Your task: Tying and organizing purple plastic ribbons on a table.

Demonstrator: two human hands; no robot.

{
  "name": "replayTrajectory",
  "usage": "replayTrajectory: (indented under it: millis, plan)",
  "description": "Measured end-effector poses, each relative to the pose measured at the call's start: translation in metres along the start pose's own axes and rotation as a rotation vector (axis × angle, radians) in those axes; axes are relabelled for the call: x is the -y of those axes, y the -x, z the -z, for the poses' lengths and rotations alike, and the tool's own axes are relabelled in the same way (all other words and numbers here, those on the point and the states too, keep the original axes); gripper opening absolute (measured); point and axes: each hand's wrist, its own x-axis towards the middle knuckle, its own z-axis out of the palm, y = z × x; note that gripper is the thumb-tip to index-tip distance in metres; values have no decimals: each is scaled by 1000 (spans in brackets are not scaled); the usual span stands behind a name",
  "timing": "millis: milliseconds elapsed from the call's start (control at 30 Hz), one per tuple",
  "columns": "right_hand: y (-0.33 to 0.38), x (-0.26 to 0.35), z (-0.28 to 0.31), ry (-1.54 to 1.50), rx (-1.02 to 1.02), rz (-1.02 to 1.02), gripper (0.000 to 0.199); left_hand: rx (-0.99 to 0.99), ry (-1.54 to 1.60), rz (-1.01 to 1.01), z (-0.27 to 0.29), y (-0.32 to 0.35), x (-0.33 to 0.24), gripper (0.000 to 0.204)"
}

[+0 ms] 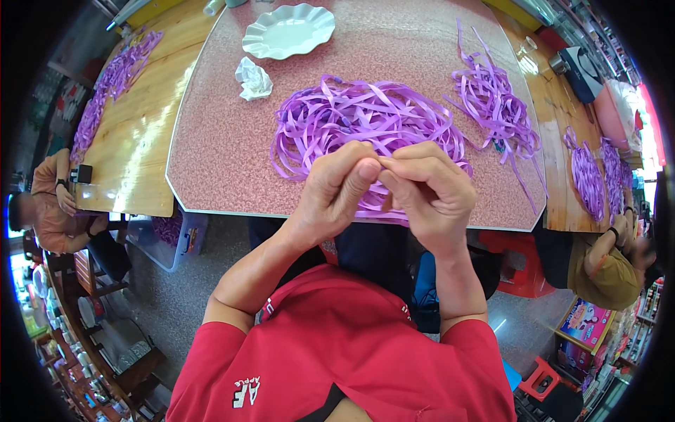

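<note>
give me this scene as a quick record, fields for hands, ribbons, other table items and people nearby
left hand: thumb and fingers pinched together, meeting the right hand
right hand: also pinched, at the left's fingertips
anything gripped: hidden, cannot tell
nearest thing: large purple ribbon pile, partly behind the hands
surface: pinkish speckled table
right of pile: smaller purple ribbon bunch
beyond pile, leftward: crumpled white tissue, then white wavy-rimmed plate
people nearby: person at left, person at right

The ribbons [394, 105] are purple, with darker violet bits. The middle table [225, 155] is speckled pink; the far plate [290, 34] and tissue [254, 80] are whitish. The near shirt [337, 330] is red, the left table [137, 151] honey-brown, the right stool [529, 280] red.
</note>
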Motion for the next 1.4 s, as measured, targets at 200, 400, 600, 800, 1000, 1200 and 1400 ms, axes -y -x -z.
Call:
replayTrajectory:
  millis: [200,400,600,800,1000,1200,1400]
  plan:
    - [-4,-1,-6,230,16,60,14,-23,202,286,7,5,12,31]
    - [-5,1,-4,254,36,91,18,-10,313,323,5,8,2,34]
    - [-1,0,-4,283,-61,113,20,19,384,339,1,8,6,47]
    - [1,3,-3,291,-66,93,19,-31,230,178,-6,6,-1,36]
    - [0,1,-1,262,-41,176,21,6,23,8,0,4,7,32]
    - [-1,4,-2,273,-8,227,21,49,-72,-43,4,7,7,42]
    - [4,15,-5,203,6,182,22,-26,-160,-228,4,10,17,41]
